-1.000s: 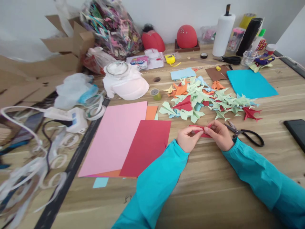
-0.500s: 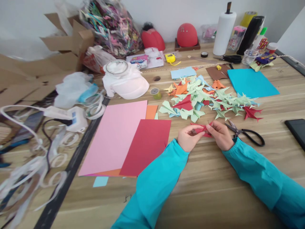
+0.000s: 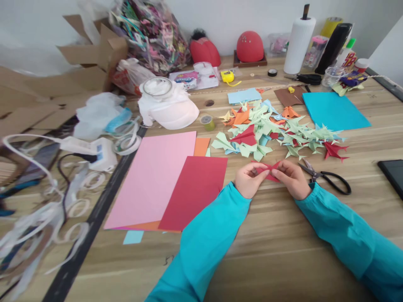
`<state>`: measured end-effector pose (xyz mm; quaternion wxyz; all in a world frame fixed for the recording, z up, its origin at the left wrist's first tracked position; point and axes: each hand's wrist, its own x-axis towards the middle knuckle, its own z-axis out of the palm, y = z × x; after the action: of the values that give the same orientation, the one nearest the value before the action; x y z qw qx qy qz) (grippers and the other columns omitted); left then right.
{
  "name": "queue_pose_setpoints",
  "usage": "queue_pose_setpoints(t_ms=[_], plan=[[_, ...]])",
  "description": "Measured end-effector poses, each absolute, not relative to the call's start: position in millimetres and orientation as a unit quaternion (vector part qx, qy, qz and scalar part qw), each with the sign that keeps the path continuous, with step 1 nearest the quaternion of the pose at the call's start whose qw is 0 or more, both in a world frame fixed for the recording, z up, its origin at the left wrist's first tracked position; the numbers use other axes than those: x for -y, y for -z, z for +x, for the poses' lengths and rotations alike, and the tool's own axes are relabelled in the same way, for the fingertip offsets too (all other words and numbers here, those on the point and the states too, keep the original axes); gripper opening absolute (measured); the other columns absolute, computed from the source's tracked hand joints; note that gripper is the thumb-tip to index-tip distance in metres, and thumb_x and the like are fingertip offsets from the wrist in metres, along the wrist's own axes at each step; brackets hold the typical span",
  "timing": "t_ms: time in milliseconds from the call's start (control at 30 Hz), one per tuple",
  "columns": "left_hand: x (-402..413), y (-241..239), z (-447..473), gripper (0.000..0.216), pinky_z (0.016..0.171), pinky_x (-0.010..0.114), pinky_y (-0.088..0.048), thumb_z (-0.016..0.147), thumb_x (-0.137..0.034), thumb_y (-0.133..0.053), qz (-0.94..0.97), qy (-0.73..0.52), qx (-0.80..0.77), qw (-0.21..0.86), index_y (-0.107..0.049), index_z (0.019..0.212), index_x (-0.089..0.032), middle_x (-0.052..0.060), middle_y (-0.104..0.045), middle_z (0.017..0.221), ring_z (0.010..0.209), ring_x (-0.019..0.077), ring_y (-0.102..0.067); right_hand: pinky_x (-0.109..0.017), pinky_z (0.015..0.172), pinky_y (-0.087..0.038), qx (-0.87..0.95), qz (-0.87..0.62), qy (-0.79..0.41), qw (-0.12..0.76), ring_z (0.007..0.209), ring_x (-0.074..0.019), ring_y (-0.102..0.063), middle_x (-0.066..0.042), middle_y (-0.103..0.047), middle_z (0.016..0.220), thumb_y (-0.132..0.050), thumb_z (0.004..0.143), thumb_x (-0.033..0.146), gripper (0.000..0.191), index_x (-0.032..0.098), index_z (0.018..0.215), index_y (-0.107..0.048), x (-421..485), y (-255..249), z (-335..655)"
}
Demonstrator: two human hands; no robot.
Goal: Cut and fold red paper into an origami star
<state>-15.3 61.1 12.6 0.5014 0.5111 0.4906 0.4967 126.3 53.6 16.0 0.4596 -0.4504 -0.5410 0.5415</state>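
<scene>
Between my two hands is a small piece of folded red paper (image 3: 271, 173), partly hidden by the fingers. My left hand (image 3: 250, 181) pinches its left side with thumb and forefinger. On the other side my right hand (image 3: 292, 179) pinches it as well, the thumbs close together over the middle. Scissors with black handles (image 3: 333, 180) lie on the table just right of my right hand. Beyond both hands spreads a heap of folded paper shapes (image 3: 258, 121), mostly pale green with some red, orange and blue. A red sheet (image 3: 197, 191) lies left of my left hand.
A large pink sheet (image 3: 154, 176) lies under the red one. Blue paper (image 3: 335, 110) is at the back right, with a phone-like black object (image 3: 392, 176) at the right edge. Tape rolls, cables and a white power strip (image 3: 102, 153) crowd the left.
My thumbs have come closer together over the red paper, and my right thumb now lies flatter across it. The view has shifted slightly; everything on the table stays in place.
</scene>
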Motion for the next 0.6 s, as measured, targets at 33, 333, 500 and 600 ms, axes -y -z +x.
queue_pose_setpoints(t_ms=[33, 333, 500, 600], plan=[[-61.3, -13.0, -15.7, 0.014, 0.051, 0.022, -0.042, 0.06, -0.024, -0.07, 0.511, -0.496, -0.491, 0.502, -0.066, 0.07, -0.014, 0.004, -0.065, 0.066, 0.054, 0.0093, -0.052, -0.024, 0.055, -0.035, 0.541, -0.445, -0.543, 0.463, 0.058, -0.0105, -0.044, 0.002, -0.05, 0.063, -0.059, 0.074, 0.039, 0.024, 0.018, 0.068, -0.05, -53.7, -15.4, 126.1], [-62.4, -9.5, -16.3, 0.014, 0.057, 0.023, -0.045, 0.063, -0.026, -0.067, 0.499, -0.517, -0.476, 0.507, -0.068, 0.071, -0.015, 0.003, -0.067, 0.068, 0.059, 0.0106, -0.056, -0.023, 0.053, -0.033, 0.563, -0.477, -0.501, 0.453, 0.056, -0.0097, -0.041, 0.002, -0.049, 0.061, -0.056, 0.077, 0.039, 0.024, 0.017, 0.069, -0.052, -54.3, -11.8, 126.8], [-61.2, -8.6, -15.6, 0.015, 0.057, 0.024, -0.046, 0.064, -0.027, -0.067, 0.514, -0.512, -0.484, 0.49, -0.069, 0.071, -0.015, 0.004, -0.067, 0.068, 0.059, 0.0117, -0.057, -0.024, 0.053, -0.033, 0.562, -0.485, -0.497, 0.449, 0.056, -0.0101, -0.042, 0.002, -0.049, 0.062, -0.054, 0.078, 0.041, 0.024, 0.017, 0.072, -0.053, -54.0, -11.3, 127.1], [-60.4, -8.5, -15.3, 0.015, 0.06, 0.025, -0.048, 0.064, -0.027, -0.067, 0.518, -0.511, -0.486, 0.485, -0.069, 0.072, -0.015, 0.004, -0.068, 0.068, 0.062, 0.013, -0.059, -0.024, 0.052, -0.033, 0.558, -0.494, -0.494, 0.448, 0.056, -0.0106, -0.042, 0.002, -0.048, 0.062, -0.054, 0.077, 0.042, 0.025, 0.017, 0.072, -0.053, -53.5, -12.2, 127.0]])
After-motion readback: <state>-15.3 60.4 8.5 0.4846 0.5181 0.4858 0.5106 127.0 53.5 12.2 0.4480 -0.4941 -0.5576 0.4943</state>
